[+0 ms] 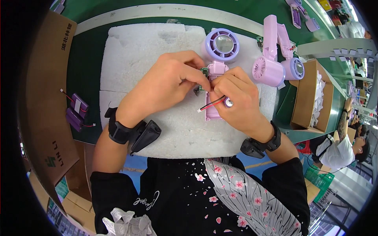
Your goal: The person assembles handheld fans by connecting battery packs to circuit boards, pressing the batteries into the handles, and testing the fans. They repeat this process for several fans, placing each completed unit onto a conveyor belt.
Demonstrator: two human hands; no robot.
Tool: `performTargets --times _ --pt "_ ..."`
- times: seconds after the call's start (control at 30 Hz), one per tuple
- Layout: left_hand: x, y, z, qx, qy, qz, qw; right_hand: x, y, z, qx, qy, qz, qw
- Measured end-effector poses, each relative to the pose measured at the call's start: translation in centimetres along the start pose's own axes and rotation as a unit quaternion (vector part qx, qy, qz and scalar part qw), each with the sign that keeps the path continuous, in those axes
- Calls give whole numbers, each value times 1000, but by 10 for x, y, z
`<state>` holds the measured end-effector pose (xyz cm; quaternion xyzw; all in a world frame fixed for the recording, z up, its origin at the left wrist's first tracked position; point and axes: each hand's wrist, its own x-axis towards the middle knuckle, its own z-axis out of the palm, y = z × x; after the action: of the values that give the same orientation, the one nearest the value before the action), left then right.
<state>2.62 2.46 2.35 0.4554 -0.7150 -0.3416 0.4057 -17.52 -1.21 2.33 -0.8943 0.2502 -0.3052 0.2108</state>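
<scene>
A small handheld fan with a round purple head (223, 44) lies on a white foam pad (132, 51), its pink handle housing (214, 114) opened toward me. My left hand (167, 80) pinches the edge of a green circuit board (204, 71) beside the housing. Fingertips of my right hand (242, 100) meet the left ones over the handle. Tucked in the right hand is a purple cylindrical battery (228, 102), only its silver end showing. Its red and black wires (212, 104) run to a small white plug above the handle. Both thumbs and fingertips partly cover the board.
Two purple battery packs (77, 112) with wires lie left of the pad, beside a tall cardboard box (47, 90). More pink fan parts (269, 69) rest at the pad's right edge. Beyond them stands an open carton (305, 98) with white packing. Another person (338, 151) is at far right.
</scene>
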Motion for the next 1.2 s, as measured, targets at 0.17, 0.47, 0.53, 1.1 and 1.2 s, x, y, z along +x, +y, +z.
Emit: performTargets --times 0.17,0.47,0.53,1.1,1.2 --pt "4 14 -2 -1 -68 -25 997 -1 1 -1 -4 1 6 1000" --pt "5 10 -1 -32 -57 -10 998 1 6 -1 54 29 -13 998" --pt "4 8 -2 -32 -64 -4 997 0 6 -2 77 38 -18 996" --pt "5 4 -2 -240 -23 -157 958 -1 5 -9 42 78 4 996" --pt "7 7 -2 -274 -26 -215 937 -3 7 -9 42 76 5 996"
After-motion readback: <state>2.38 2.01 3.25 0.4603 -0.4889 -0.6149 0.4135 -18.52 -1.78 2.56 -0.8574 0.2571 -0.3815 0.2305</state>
